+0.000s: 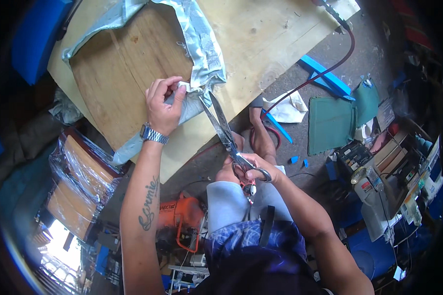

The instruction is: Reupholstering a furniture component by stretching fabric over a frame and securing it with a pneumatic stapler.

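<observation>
My left hand [165, 105], a steel watch on its wrist, pinches the edge of pale blue-grey fabric [201, 49] at a bunched corner. The fabric runs round a square wooden panel [128, 69] lying on a plywood board [261, 39]. Large metal scissors [221, 128] are in my right hand [253, 167], fingers wrapped in their handle loops. Their blades reach up to the fabric just right of my left fingers; whether they touch it is hard to tell. Below the handles, at my waist, hangs a small red-and-metal tool [251, 191].
A red hose [337, 63] runs from a tool [335, 14] on the board down to the floor, where blue strips [325, 81] and green padded fabric [331, 128] lie. An orange compressor [182, 214], plastic-wrapped panels [81, 182] and cluttered equipment [384, 182] surround my legs.
</observation>
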A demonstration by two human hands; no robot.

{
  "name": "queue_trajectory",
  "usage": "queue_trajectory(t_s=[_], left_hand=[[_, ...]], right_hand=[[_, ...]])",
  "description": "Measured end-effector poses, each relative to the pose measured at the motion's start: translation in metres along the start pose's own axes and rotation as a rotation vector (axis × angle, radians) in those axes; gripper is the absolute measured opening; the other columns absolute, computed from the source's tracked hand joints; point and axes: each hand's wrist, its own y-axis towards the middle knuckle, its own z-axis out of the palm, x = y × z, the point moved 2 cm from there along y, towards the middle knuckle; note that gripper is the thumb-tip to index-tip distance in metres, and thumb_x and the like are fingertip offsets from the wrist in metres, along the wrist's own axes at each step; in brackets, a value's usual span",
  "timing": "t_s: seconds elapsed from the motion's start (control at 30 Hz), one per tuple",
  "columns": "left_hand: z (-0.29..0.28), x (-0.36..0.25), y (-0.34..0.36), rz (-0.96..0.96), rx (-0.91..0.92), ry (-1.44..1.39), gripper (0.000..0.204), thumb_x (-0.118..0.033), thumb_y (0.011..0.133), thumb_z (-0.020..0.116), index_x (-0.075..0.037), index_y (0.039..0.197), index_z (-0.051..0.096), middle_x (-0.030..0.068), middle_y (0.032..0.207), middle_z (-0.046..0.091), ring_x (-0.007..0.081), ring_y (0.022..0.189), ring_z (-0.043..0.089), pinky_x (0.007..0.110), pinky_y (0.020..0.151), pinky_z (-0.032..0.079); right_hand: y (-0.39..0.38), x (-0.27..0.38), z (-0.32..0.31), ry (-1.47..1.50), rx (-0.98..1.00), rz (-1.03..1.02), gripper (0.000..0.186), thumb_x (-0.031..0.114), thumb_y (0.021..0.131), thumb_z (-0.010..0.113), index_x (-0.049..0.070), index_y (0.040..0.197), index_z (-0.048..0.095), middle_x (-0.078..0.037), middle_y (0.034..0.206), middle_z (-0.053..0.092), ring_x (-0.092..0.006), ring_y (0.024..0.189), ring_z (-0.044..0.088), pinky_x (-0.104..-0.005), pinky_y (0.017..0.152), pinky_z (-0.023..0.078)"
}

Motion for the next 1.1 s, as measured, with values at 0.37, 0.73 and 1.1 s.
queue_trajectory(t_s=[0.37, 0.73, 1.1], left_hand=[[-0.012, -0.007, -0.023, -0.264, -0.071, -0.138, 0.01, -0.013, 0.08, 0.065, -0.005, 0.085, 0.063, 0.0022, 0.077, 0.055, 0.0156, 0.067, 0.048, 0.027, 0.067, 0.04], [0.003, 0.015, -0.033, -0.065, -0.099, -0.048, 0.009, -0.013, 0.08, 0.064, -0.005, 0.085, 0.062, 0.0017, 0.073, 0.053, 0.015, 0.063, 0.046, 0.026, 0.063, 0.041], [0.003, 0.022, -0.025, -0.053, -0.143, 0.0, 0.011, -0.016, 0.078, 0.065, -0.008, 0.085, 0.063, -0.0009, 0.066, 0.05, 0.014, 0.06, 0.043, 0.027, 0.063, 0.037]], right_hand=[[0.031, -0.009, -0.008, 0.306, 0.103, -0.083, 0.074, 0.041, 0.075, 0.069, -0.006, 0.127, 0.043, -0.003, 0.072, 0.05, -0.0114, 0.057, 0.046, -0.0199, 0.05, 0.035], [0.084, -0.011, -0.019, 0.512, 0.213, -0.267, 0.057, 0.033, 0.078, 0.067, -0.004, 0.117, 0.05, -0.003, 0.07, 0.05, -0.01, 0.054, 0.043, -0.0201, 0.047, 0.035], [0.077, 0.017, -0.012, 0.06, -0.01, -0.169, 0.052, 0.031, 0.072, 0.067, -0.005, 0.106, 0.053, -0.002, 0.059, 0.045, -0.0093, 0.044, 0.039, -0.0187, 0.038, 0.031]])
